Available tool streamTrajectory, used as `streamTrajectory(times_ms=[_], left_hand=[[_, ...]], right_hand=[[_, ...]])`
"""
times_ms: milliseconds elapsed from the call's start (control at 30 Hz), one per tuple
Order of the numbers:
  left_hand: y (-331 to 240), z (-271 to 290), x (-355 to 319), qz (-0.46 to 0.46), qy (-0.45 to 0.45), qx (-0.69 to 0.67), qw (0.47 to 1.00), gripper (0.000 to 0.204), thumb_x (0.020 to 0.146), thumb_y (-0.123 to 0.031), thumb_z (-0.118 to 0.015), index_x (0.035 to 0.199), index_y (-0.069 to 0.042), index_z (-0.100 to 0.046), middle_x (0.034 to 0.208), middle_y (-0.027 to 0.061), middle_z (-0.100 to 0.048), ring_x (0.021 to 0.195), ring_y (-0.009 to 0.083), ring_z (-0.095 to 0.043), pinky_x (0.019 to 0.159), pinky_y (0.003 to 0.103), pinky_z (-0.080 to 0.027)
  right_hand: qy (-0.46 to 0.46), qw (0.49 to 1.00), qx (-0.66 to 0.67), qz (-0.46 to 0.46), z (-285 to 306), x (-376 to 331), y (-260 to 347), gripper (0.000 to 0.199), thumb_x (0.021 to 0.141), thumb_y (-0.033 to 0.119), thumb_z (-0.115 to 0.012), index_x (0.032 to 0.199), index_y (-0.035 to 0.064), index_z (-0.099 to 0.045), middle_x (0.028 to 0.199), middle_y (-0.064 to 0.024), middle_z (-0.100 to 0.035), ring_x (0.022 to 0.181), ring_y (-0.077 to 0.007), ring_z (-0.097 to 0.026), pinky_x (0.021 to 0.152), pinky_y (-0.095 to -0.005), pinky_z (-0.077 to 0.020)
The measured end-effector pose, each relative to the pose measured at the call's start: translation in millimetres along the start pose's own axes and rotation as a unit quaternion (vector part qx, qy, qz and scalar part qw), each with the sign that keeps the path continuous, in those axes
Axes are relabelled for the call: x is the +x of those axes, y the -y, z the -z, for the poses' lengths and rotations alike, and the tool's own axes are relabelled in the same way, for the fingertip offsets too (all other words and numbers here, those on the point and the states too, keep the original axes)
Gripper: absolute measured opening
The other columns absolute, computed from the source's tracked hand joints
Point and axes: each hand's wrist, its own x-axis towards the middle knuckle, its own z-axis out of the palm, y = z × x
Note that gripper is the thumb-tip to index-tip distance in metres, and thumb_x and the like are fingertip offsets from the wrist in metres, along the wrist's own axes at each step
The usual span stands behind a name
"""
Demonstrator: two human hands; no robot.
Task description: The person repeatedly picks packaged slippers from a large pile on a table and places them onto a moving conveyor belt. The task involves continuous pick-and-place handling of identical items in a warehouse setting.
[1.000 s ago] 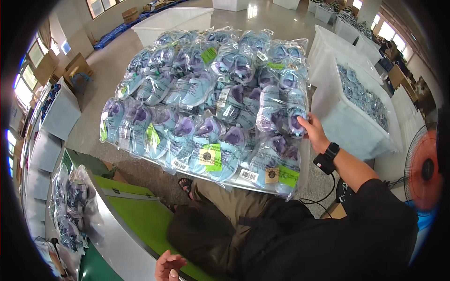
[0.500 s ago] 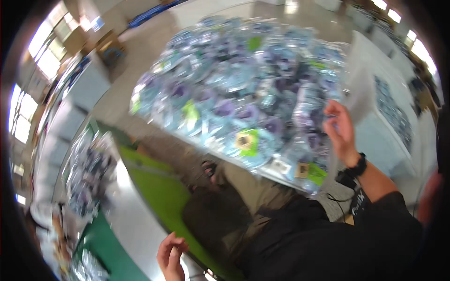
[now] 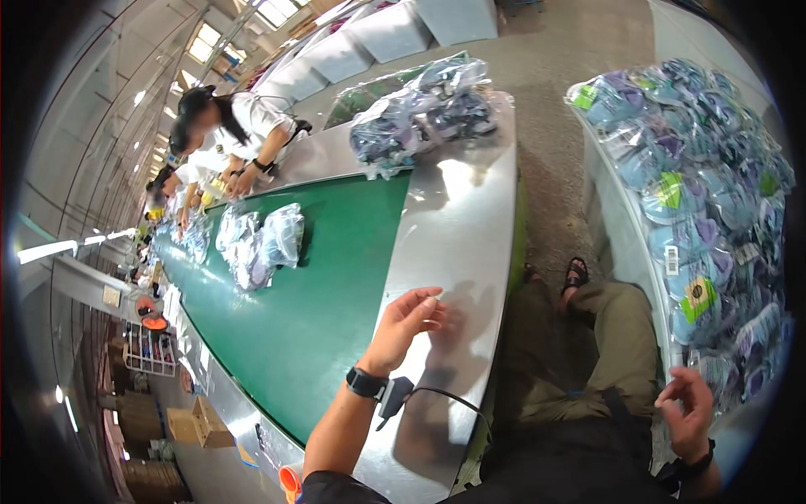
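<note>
My left hand [image 3: 410, 323] hangs over the metal edge [image 3: 456, 218] of a table with a green conveyor belt [image 3: 336, 290]. Its fingers are loosely bent and hold nothing. At the lower right my right hand [image 3: 688, 410] is beside the near end of a heap of clear-bagged, light blue and purple footwear [image 3: 714, 210]. That hand is empty too, its fingers bent and apart. On the belt lie more bags of footwear [image 3: 260, 244]. A pile of clear bags [image 3: 428, 118] with blue and purple contents rests at the metal table's far end.
Co-workers in white tops [image 3: 252, 126] stand along the belt's far left side, hands over bags. White bins [image 3: 361, 42] line the back. An orange cup-like thing [image 3: 290, 480] is at the near left. A cable [image 3: 453, 399] runs from near my left wrist.
My view has swung left, from the heap of bagged footwear to the belt and co-workers. The heap now appears at the right. Both hands were empty before and still are.
</note>
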Motion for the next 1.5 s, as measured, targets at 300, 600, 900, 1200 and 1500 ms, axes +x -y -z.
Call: streamTrajectory(times_ms=[300, 600, 900, 1200, 1500], left_hand=[[-22.0, 140.5, 31.1, -0.013, -0.211, -0.064, 0.975, 0.031, 0.097, -0.027, -0.065, 0.121, -0.008, -0.062, 0.106, 0.0052, -0.067, 0.097, 0.0175, -0.064, 0.082, 0.035, -0.053], [-20.9, 300.4, 88.3, -0.061, -0.522, 0.448, 0.724, 0.051, 0.085, -0.026, -0.072, 0.126, 0.002, -0.06, 0.119, 0.0168, -0.066, 0.117, 0.0347, -0.059, 0.1, 0.041, -0.048], [-16.1, 362.9, 135.3, 0.006, -0.542, 0.543, 0.641, 0.064, 0.084, -0.025, -0.069, 0.139, 0.001, -0.048, 0.145, 0.0204, -0.049, 0.136, 0.0385, -0.043, 0.113, 0.046, -0.038], [14.4, 271.4, 133.2, -0.179, -0.466, 0.542, 0.676, 0.046, 0.081, -0.013, -0.067, 0.125, -0.002, -0.06, 0.136, 0.02, -0.056, 0.125, 0.0375, -0.053, 0.106, 0.044, -0.043], [-2.6, 184.6, 129.5, -0.064, -0.27, -0.113, 0.954, 0.107, 0.082, -0.066, -0.071, 0.155, -0.004, -0.023, 0.151, 0.0253, -0.037, 0.138, 0.0357, -0.041, 0.105, 0.045, -0.043]], right_hand=[[0.079, 0.997, -0.012, -0.017, -28.2, 18.0, 7.7, 0.041, 0.085, 0.01, -0.065, 0.122, -0.001, -0.053, 0.083, -0.0045, -0.059, 0.074, -0.0123, -0.06, 0.071, -0.0267, -0.048], [0.156, 0.984, -0.09, -0.018, -53.9, 53.8, 27.6, 0.038, 0.093, 0.004, -0.064, 0.13, -0.0005, -0.057, 0.092, -0.0005, -0.06, 0.077, -0.0075, -0.052, 0.069, -0.0215, -0.0426], [0.153, 0.983, -0.101, 0.001, -65.3, 82.0, 18.6, 0.036, 0.092, 0.008, -0.067, 0.126, -0.0003, -0.061, 0.09, -0.0019, -0.061, 0.075, -0.008, -0.053, 0.069, -0.0224, -0.0444], [0.144, 0.982, -0.12, 0.0, -77.0, 79.6, 22.3, 0.037, 0.091, 0.009, -0.068, 0.126, -0.0003, -0.061, 0.087, -0.0012, -0.059, 0.074, -0.0075, -0.051, 0.068, -0.0224, -0.0438], [0.142, 0.981, -0.119, 0.049, -71.1, 70.5, 32.1, 0.034, 0.09, 0.002, -0.067, 0.123, -0.0005, -0.061, 0.082, 0.0, -0.058, 0.068, -0.0074, -0.048, 0.063, -0.0223, -0.0416]])
